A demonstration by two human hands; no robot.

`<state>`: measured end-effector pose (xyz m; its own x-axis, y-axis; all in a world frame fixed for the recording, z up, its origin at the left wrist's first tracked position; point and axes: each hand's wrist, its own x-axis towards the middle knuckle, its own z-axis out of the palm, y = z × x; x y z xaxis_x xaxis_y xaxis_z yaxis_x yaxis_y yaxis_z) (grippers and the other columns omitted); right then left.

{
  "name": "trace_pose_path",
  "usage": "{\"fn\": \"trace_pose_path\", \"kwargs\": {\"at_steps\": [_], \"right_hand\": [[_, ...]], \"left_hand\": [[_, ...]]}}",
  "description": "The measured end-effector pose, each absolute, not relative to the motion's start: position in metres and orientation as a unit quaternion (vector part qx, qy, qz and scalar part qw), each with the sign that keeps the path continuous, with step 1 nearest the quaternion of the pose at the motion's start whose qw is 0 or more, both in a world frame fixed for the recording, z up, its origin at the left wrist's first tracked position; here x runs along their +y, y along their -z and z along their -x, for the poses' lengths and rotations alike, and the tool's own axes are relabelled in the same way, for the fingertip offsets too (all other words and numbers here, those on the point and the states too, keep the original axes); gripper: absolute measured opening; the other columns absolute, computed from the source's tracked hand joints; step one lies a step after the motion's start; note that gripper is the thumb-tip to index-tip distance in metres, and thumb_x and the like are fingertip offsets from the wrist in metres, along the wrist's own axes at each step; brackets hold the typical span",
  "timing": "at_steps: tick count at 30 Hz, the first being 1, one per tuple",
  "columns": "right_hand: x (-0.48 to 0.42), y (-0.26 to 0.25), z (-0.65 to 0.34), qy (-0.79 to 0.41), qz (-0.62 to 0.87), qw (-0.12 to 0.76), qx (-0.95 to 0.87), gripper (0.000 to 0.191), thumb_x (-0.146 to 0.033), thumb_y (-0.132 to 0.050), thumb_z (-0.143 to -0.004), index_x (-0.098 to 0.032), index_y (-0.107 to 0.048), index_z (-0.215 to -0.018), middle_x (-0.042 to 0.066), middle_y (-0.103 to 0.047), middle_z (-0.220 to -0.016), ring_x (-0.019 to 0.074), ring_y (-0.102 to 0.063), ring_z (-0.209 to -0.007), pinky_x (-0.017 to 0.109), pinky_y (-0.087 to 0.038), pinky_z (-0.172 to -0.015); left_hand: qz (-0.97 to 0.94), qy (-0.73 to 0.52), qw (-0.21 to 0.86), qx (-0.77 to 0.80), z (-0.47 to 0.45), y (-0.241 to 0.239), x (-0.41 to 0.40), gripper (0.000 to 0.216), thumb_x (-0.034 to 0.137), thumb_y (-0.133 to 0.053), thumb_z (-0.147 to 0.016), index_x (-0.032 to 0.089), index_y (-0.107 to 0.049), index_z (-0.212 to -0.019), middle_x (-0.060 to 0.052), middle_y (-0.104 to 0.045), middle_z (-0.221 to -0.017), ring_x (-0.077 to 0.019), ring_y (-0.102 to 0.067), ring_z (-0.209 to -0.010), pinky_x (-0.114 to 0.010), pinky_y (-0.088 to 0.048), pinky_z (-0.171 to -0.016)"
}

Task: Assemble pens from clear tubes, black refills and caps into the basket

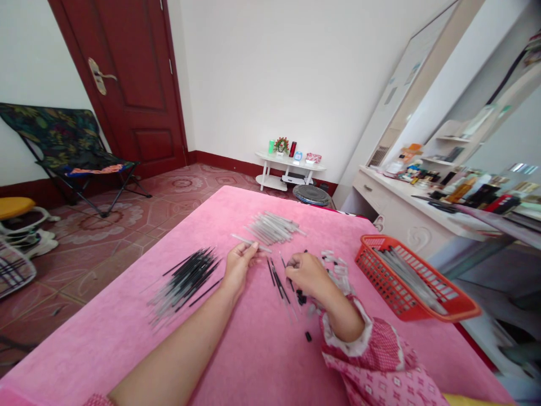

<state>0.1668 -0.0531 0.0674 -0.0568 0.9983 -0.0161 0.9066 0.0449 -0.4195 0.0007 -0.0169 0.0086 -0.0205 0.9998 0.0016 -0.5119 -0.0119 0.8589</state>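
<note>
A thin translucent pen barrel (265, 248) is pinched between the thumb and fingers of my left hand (242, 262), lying crosswise over the pink cloth. My right hand (305, 269) is closed low over the cloth, fingertips together; what they grip is hidden. Beside its fingertips lie several dark pen refills (278, 279). Small black caps (301, 297) sit just under that hand, and clear caps (337, 264) are scattered behind it. Beyond both hands is a pile of translucent pen barrels (274, 227). Left of my left forearm spreads a larger heap of dark refills (186, 282).
A red plastic basket (422, 301) holding long clear tubes stands at the table's right edge. One loose black cap (308, 336) lies nearer me. The pink cloth (262, 361) covers the table. To the right is a cluttered white dresser (406, 208); a folding chair (71, 141) stands left.
</note>
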Motion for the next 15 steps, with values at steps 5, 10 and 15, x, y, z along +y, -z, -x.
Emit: {"fn": "trace_pose_path", "kwargs": {"at_steps": [5,10,15], "right_hand": [[-0.054,-0.075,-0.170,-0.293,0.607,0.226,-0.703,0.014,-0.018,-0.046,-0.064,-0.014,-0.060,-0.061,-0.001,-0.058,-0.049,0.0084,-0.048,-0.045,0.018,-0.029,-0.043],[-0.060,-0.086,-0.163,-0.338,0.594,0.220,-0.696,0.011,-0.016,-0.045,-0.062,-0.015,-0.055,-0.057,-0.004,-0.049,-0.042,0.0065,-0.042,-0.040,0.017,-0.025,-0.041],[-0.061,-0.087,-0.164,-0.358,0.592,0.223,-0.687,0.010,-0.017,-0.046,-0.062,-0.015,-0.054,-0.055,-0.005,-0.044,-0.042,0.0056,-0.038,-0.040,0.017,-0.024,-0.039]], "left_hand": [[-0.296,-0.619,0.645,0.336,0.001,-0.012,-0.017,0.028,0.033,-0.072,-0.064,0.011,-0.063,-0.079,-0.004,-0.067,-0.070,-0.0098,-0.063,-0.060,-0.017,-0.045,-0.051],[-0.300,-0.610,0.659,0.322,0.000,-0.011,-0.018,0.026,0.031,-0.071,-0.066,0.012,-0.063,-0.081,-0.003,-0.067,-0.069,-0.0091,-0.063,-0.060,-0.016,-0.043,-0.050],[-0.341,-0.600,0.648,0.323,-0.001,-0.010,-0.019,0.029,0.035,-0.069,-0.067,0.012,-0.063,-0.082,-0.005,-0.068,-0.073,-0.0099,-0.062,-0.059,-0.017,-0.041,-0.048]]}}
